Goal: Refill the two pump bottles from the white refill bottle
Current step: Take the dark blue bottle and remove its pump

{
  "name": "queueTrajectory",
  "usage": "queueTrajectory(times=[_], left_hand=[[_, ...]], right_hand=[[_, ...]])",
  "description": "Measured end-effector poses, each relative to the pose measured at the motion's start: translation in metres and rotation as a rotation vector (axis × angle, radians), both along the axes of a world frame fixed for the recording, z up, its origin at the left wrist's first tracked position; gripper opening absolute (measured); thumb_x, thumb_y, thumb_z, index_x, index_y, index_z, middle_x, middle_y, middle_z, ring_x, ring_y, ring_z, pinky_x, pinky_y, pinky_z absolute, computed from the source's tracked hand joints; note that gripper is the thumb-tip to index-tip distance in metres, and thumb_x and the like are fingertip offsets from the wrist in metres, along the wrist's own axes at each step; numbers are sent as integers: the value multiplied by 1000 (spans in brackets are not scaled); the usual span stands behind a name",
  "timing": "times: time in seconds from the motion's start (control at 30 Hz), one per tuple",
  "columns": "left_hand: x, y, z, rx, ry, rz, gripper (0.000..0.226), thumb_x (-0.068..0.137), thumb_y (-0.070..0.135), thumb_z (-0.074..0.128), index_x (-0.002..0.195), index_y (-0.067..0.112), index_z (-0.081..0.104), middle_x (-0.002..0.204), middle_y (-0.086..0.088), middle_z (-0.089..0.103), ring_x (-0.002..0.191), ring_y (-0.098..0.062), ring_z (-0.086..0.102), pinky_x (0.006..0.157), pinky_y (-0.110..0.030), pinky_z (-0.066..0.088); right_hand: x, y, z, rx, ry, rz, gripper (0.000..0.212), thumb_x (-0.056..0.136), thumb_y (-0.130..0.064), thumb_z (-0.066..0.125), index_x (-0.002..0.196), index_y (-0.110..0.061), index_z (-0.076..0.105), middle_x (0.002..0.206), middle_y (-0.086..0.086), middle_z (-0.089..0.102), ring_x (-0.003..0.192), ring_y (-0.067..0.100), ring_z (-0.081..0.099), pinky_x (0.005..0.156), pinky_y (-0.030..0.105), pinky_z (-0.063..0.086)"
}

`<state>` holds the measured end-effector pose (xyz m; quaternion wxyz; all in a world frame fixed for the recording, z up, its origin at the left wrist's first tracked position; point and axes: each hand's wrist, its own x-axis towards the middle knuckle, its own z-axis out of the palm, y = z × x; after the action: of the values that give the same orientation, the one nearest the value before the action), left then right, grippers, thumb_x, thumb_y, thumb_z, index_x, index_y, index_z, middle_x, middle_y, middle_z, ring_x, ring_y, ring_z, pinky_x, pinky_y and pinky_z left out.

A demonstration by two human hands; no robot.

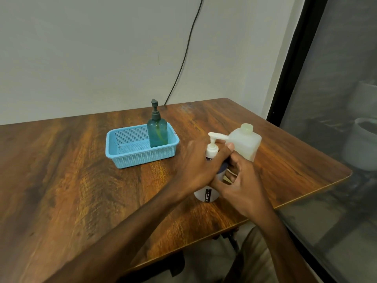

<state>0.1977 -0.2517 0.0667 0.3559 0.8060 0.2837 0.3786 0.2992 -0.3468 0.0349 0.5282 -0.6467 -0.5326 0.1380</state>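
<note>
– Fingers (221, 157) of the left hand (201, 166): what are they doing?

– They curl round the neck of the white pump bottle (201, 196), just under its pump head (212, 149); the right hand (241, 181) wraps its own fingers round the body lower down; both hands have hold of it; it stands upright on the wooden table (81, 170), towards the right edge.

– How will it handle?

– Probably stiff, smooth plastic, a little slippery; light if nearly empty, though I cannot tell how full it is; steady the body and twist the pump head at its base, not by the thin spout (219, 136); it is white with a dark band and a dark label.

– And the others?

– The white refill bottle (245, 145) stands just behind it, the spout's tip overlapping its shoulder; cloudy, squarish, uncapped, so a knock could spill it; take it by the flat sides. The teal pump bottle (158, 133) stands upright in a blue basket (142, 159), apart to the left; see-through, dark pump on.
</note>
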Motion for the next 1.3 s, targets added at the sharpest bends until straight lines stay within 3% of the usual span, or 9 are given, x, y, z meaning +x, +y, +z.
queueTrajectory(times=[0.23, 0.33, 0.5, 0.6, 0.7, 0.83, 0.93, 1.13, 1.3], left_hand=[[-56, -17, -16, 102, -70, -41, 34, 103, 44, 56, 131, 29, 68, 131, 17, 67, 127, -3, 58, 105, -36, 51], [-67, -15, -7, 120, -174, 93, 23, 92, 48, 68, 102, 29, 77, 117, 20, 73, 118, 1, 64, 99, -33, 54], [-41, 9, 6, -147, -97, 17, 60, 72, 43, 92, 121, 25, 64, 116, 13, 72, 105, 2, 67, 85, -17, 57], [-20, 15, 7, -219, -67, -50, 68, 70, 50, 92, 127, 28, 63, 117, 12, 73, 106, 0, 70, 93, -29, 61], [-7, 9, 4, -151, -4, -79, 48, 81, 62, 76, 118, 31, 72, 109, 11, 77, 103, -8, 73, 91, -44, 62], [-19, 3, -5, -122, -69, -162, 26, 98, 42, 66, 118, 26, 73, 111, 6, 77, 108, -14, 73, 94, -50, 60], [-36, 7, -10, -95, -89, -177, 33, 101, 34, 65, 131, 19, 68, 126, 6, 73, 120, -13, 68, 102, -50, 56], [-42, 8, 23, -96, -234, -72, 36, 90, 24, 79, 123, 13, 71, 115, 7, 76, 104, -3, 73, 83, -18, 58], [-38, 16, 75, -84, -428, 13, 30, 94, 30, 74, 119, 15, 71, 106, 4, 79, 96, -3, 75, 82, -21, 61]], right_hand=[[-2, 0, 0, -10, 7, -30, 69, 72, -35, 89, 132, -39, 53, 130, -22, 59, 123, 3, 57, 107, 39, 51], [-2, 1, -1, -2, 2, -31, 70, 71, -36, 90, 130, -40, 52, 132, -21, 60, 124, 5, 57, 106, 40, 52], [-1, -1, -1, 14, -6, -24, 67, 70, -40, 89, 123, -49, 50, 122, -36, 55, 119, -3, 58, 99, 26, 54], [-1, 0, -1, 12, -2, -19, 65, 71, -38, 89, 121, -51, 49, 119, -40, 54, 118, -6, 58, 100, 25, 53], [-1, 1, -2, 10, 18, 0, 75, 72, -36, 88, 137, -39, 50, 134, -27, 58, 128, 2, 55, 107, 39, 52], [0, 0, -2, 24, 16, 4, 74, 72, -37, 88, 136, -40, 51, 138, -19, 59, 128, 4, 56, 105, 43, 53], [0, 2, -5, 19, 29, -3, 73, 71, -38, 89, 135, -36, 54, 136, -18, 60, 126, 6, 57, 104, 42, 54], [2, 2, -8, 14, 61, -2, 77, 68, -37, 91, 135, -35, 54, 135, -16, 60, 126, 9, 58, 102, 43, 55], [2, 3, -8, 9, 89, 16, 72, 69, -29, 92, 131, -40, 56, 132, -22, 61, 125, 5, 59, 103, 41, 55]])
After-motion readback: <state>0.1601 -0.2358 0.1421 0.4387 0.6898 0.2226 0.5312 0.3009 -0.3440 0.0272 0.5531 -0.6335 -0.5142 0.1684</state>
